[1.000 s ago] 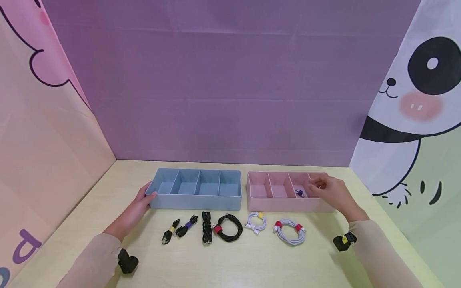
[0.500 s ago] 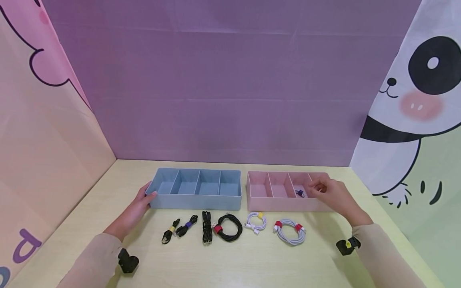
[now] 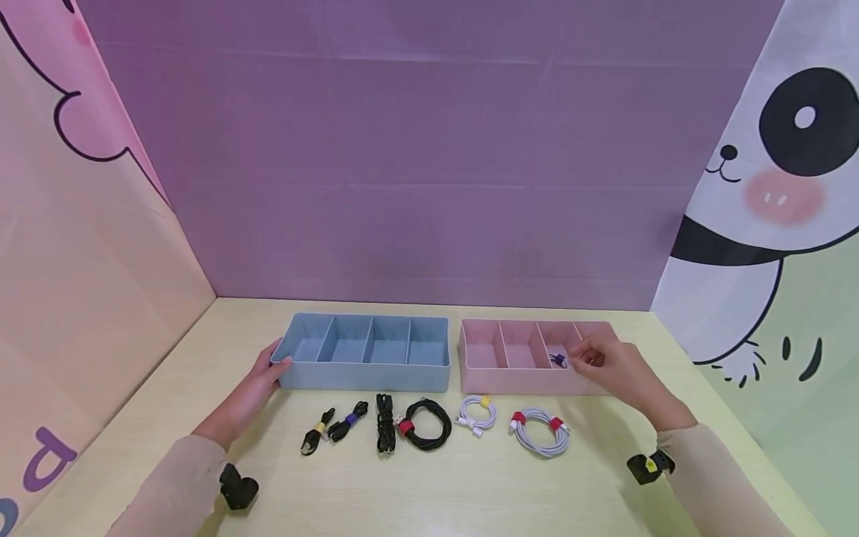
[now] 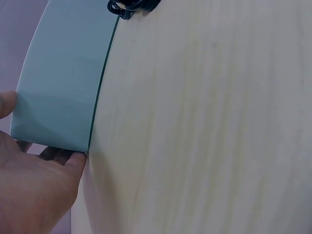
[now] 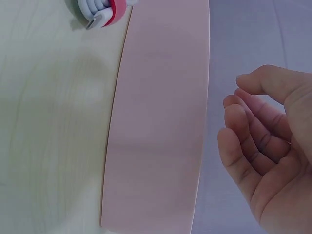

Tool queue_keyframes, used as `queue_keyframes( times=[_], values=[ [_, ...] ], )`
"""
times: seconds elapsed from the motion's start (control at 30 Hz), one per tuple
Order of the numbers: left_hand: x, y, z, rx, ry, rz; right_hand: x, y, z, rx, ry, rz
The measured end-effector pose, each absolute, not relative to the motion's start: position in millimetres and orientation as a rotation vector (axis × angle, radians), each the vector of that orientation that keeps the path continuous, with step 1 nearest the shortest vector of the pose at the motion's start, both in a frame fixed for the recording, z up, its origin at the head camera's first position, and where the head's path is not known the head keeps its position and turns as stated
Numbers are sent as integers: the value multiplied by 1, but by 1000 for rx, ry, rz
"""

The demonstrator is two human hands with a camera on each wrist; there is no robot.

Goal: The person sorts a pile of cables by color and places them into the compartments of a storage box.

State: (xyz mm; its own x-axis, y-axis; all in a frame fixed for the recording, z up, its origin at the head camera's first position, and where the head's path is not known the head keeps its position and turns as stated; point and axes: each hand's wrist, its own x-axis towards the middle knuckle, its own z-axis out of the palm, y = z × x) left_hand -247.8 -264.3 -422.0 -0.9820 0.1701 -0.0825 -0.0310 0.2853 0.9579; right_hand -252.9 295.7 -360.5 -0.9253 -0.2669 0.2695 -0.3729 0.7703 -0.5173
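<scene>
My left hand [image 3: 248, 395] grips the left end of a blue divided box [image 3: 365, 377], thumb at its rim and fingers against the end wall. In the left wrist view that hand [image 4: 36, 190] touches the box's end. My right hand [image 3: 614, 369] hovers over the right side of a pink divided box [image 3: 523, 382]. Its fingers are loosely curled with nothing between them, as the right wrist view shows [image 5: 268, 131]. A small cable with a dark blue tie [image 3: 558, 361] lies in the pink box's third compartment. The fourth is partly hidden by my right hand.
In front of the boxes lie a black cable with a yellow tie [image 3: 318, 432], one with a purple tie [image 3: 347, 422], a black bundle [image 3: 385, 425], a black coil with a red tie [image 3: 443, 426], and white coils with yellow [image 3: 478, 429] and red ties [image 3: 540, 450].
My right hand has shifted slightly left and toward me above the pink box. The left hand, both boxes and the cables stay where they were.
</scene>
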Motion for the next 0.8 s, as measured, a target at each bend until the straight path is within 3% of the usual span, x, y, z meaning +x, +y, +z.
queue_keyframes(
  times=[0.8],
  values=[
    [-249, -266, -422, 113, 2394, 1739, -244, 285, -376, 737, -2807, 916]
  ],
)
